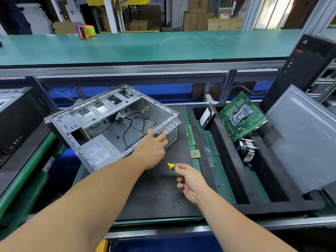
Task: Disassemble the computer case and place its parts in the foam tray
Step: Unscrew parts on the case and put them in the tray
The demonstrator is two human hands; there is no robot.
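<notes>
Computer case (112, 122): left hand (151, 150) grips its rear edge, hiding the tip of the right hand's (190, 180) clamped screwdriver (171, 166).

Far beyond my hands I see a tape dispenser (85, 31) on the green shelf (163, 46), cardboard boxes (198, 21) behind it.

Silver-grey case (112, 122), black foam tray (227, 180), green board (241, 117), yellow-and-black screwdriver (171, 166), teal shelf (145, 46), orange-and-green tape dispenser (86, 31)
</notes>
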